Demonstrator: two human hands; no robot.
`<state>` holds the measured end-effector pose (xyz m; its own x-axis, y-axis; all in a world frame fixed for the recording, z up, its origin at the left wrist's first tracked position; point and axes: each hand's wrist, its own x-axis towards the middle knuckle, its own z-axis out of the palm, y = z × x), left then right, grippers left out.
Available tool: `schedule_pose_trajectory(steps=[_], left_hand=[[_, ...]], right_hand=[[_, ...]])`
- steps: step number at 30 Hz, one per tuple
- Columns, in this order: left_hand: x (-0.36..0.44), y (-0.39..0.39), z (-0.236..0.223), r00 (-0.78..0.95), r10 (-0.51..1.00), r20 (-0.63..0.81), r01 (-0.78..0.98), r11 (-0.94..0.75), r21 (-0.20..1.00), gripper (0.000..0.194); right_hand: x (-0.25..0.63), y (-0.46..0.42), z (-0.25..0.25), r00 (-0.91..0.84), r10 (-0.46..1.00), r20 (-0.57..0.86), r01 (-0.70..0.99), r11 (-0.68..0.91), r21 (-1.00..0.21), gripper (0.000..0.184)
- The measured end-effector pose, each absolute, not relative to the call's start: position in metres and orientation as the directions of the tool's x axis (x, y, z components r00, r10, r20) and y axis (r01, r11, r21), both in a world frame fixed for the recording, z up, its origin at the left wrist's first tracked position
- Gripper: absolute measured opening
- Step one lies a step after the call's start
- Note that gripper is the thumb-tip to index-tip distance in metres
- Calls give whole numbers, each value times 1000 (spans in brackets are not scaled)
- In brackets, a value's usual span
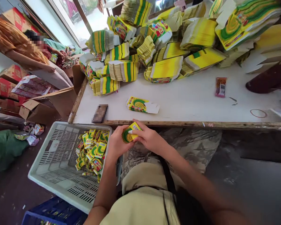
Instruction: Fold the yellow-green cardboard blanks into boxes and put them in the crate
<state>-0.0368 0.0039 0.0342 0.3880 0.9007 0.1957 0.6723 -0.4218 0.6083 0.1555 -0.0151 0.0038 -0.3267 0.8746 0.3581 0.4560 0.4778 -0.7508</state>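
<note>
Between my two hands, just below the table's front edge, is a small yellow and green box (131, 132). My left hand (118, 142) grips its left side, and my right hand (150, 137) closes on its right side, with the thumb across its face. An unfolded end shows on another flattened yellow box (139, 104) lying on the table just beyond my hands. To the left of my left hand, a pale plastic crate (61, 184) holds many small yellow and green boxes (96, 148).
Bundles of flat yellow cartons (164, 68) are heaped along the back of the white table (189, 103). A pixelated object (100, 113) and a small orange packet (221, 87) lie on it. A blue crate (53, 212) stands at lower left. People and red cartons (4, 90) are at left.
</note>
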Motion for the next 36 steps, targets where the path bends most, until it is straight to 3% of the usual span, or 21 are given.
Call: schedule_pose_trajectory(steps=[4,7,10,13,16,18,20,22,25,28,32,34,36], left_hand=[[-36,6,38,433,885,169,668,-441,600,51],[-29,7,39,421,884,202,695,-458,555,53],[-26,8,40,387,888,249,730,-460,506,54],[-49,9,45,389,906,168,752,-418,510,52],[-100,12,55,275,960,51,864,-270,426,59],[-134,13,60,96,988,122,941,-130,311,79],[-153,13,63,-26,982,188,952,-33,305,88],[-150,13,61,-39,987,154,918,-26,397,80],[-119,12,48,126,992,4,789,-102,606,60],[-84,14,29,280,955,-97,641,-111,760,53],[-50,19,5,308,937,-163,355,46,934,73],[-36,23,-1,271,955,-117,131,84,988,87],[-22,27,-1,177,984,-24,-70,37,997,83]], right_hand=[[171,-5,15,-424,836,348,411,521,-748,17],[165,-5,16,-357,865,352,393,481,-784,16],[148,-9,9,-182,919,349,323,391,-862,34],[142,-5,0,-125,946,298,276,322,-906,63],[156,19,-9,-6,947,321,418,294,-859,57],[169,42,-15,122,929,348,593,213,-776,44],[178,64,-22,162,937,310,741,92,-665,40],[180,81,-29,151,956,252,814,25,-581,36],[177,91,-36,134,966,223,832,12,-554,30],[175,87,-34,140,964,225,837,6,-547,34],[170,67,-20,141,928,345,739,134,-660,45],[160,49,-12,74,904,422,642,280,-714,45],[147,29,-5,-45,886,461,543,410,-733,43]])
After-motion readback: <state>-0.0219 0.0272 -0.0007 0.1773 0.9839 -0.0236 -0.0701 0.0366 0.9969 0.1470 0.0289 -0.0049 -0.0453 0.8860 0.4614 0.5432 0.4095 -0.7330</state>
